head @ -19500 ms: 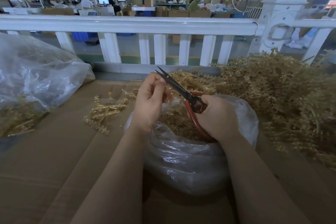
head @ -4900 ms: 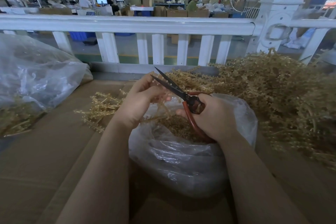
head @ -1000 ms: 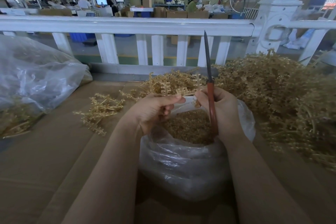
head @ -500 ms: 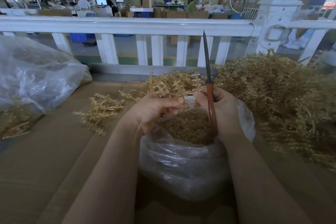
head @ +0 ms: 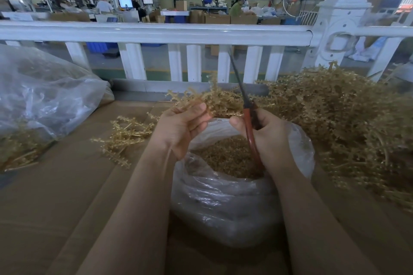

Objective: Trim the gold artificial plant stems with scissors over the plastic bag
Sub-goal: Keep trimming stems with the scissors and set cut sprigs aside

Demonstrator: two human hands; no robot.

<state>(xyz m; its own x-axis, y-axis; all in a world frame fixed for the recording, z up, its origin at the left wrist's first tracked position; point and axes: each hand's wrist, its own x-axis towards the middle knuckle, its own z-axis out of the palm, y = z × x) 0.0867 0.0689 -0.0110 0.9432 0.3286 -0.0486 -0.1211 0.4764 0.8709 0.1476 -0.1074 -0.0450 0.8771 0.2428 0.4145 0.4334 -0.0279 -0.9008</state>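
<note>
Scissors point(head: 245, 105) stand almost straight up in the right hand point(head: 266, 138). Their dark blades point up and a little to the left, toward the white fence point(head: 156, 33), and the blades look closed together. The red handle runs down through the fist, and the fingers are curled tight around it.

The left hand point(head: 178, 129) pinches one gold stem point(head: 201, 100) between thumb and fingers. The stem's long way runs sideways, and its far end reaches right, close to the scissors. Both hands are just above the open top of the plastic bag point(head: 223, 203). The bag holds many small gold bits.

Two hands, one pair of scissors and two bags can be seen. The second bag point(head: 44, 96) lies at the left edge, well apart. A small bunch of gold stems point(head: 125, 136) lies on the brown cardboard table point(head: 67, 196), left of the middle bag. A big pile of stems point(head: 346, 123) fills the right side and touches the bag.

The table is bare at the front left. The fence closes off the far side.
</note>
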